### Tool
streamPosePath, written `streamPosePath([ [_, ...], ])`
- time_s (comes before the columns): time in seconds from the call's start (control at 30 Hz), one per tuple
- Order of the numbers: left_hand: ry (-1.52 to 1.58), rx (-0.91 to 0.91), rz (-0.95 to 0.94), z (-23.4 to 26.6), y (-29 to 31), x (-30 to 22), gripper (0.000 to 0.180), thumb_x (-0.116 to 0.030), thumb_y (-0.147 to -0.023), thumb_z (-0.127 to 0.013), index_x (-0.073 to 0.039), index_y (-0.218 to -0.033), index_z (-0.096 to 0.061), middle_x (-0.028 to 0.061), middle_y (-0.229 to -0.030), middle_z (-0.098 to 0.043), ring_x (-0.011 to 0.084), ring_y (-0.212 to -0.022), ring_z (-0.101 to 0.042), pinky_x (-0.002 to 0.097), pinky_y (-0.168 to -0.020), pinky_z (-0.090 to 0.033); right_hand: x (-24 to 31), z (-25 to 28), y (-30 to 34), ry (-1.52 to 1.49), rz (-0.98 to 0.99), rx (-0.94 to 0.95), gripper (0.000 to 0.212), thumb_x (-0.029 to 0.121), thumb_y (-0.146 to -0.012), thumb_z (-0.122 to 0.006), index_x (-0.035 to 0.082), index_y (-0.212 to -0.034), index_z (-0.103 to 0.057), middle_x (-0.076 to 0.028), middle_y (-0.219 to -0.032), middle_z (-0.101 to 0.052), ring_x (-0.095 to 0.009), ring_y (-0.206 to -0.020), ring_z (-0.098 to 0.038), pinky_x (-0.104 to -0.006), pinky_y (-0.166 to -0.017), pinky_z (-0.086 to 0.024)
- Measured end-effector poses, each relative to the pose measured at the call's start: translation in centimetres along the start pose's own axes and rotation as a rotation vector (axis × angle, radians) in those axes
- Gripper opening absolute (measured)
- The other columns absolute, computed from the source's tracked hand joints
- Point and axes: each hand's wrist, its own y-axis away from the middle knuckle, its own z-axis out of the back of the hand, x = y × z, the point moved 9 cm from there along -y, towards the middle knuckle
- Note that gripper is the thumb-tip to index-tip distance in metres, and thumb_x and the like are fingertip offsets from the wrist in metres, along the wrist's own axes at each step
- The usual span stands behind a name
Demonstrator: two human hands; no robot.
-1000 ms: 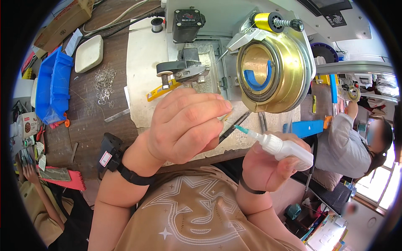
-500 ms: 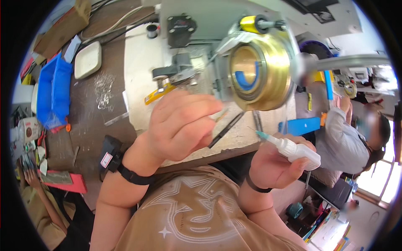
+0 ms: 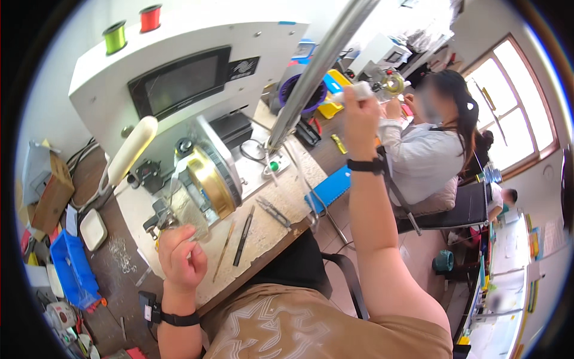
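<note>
White squeeze bottle [image 3: 357, 91] is riding high in your right hand [image 3: 362, 116], up past the grey metal pole [image 3: 323, 66] and on the side of the seated co-worker [image 3: 427, 149]. Half a second ago you were holding it low, near your left hand [image 3: 181, 257]; now your right arm is stretching out and your head is turning that way, so more of the room is showing. For the work in hand, this is meaning that the bottle is standing well apart from the brass wheel [image 3: 206, 182] and the pale board [image 3: 263, 236]. Your right fingers are closing around the bottle; its teal tip is not showing clearly. Your left hand is staying back by the board, fingers curling loosely beside the small metal clamp [image 3: 164, 218]; whether they are pinching anything small, you cannot tell from this view. A black pen-like tool [image 3: 243, 236] and a thin brown stick [image 3: 223, 251] are lying on the board, apart from both hands.
</note>
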Motion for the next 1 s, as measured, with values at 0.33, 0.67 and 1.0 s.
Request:
streamPosePath([
  [0.33, -0.005, 0.000, 0.016, 0.1, -0.1, -0.1, 0.016, 0.003, -0.086, -0.061, -0.002, -0.099, -0.054, 0.0181, -0.107, -0.067, 0.0359, -0.088, -0.066, 0.0440, -0.077, -0.055, -1.6, -7.1, 0.0, 0.369, -0.046, 0.326, 0.040, 0.040, -0.087, -0.073, 0.001, -0.092, -0.070, -0.020, -0.082, -0.071, -0.037, -0.080, -0.070, -0.0432, -0.072, -0.055],
  [0.67, -0.009, -0.011, 0.022, 0.2, -0.3, 0.2, 0.016, 0.004, -0.085, -0.062, -0.002, -0.099, -0.056, 0.0184, -0.106, -0.068, 0.0348, -0.089, -0.067, 0.0432, -0.077, -0.056, 2.6, -2.5, 6.4, 0.306, 0.016, 0.187, 0.029, 0.025, -0.092, -0.075, -0.004, -0.093, -0.074, -0.008, -0.074, -0.071, -0.014, -0.060, -0.061, -0.0307, -0.059, -0.048],
  [1.0, 0.062, -0.004, -0.009, 0.6, -0.5, -0.1, 0.014, 0.001, -0.089, -0.063, -0.001, -0.100, -0.055, 0.0196, -0.109, -0.068, 0.0344, -0.090, -0.067, 0.0439, -0.077, -0.056, 12.4, -9.8, 31.1, 0.274, 0.780, 1.145, 0.014, 0.012, -0.080, -0.066, 0.007, -0.091, -0.071, -0.006, -0.088, -0.062, -0.023, -0.085, -0.063, -0.0355, -0.071, -0.052],
])
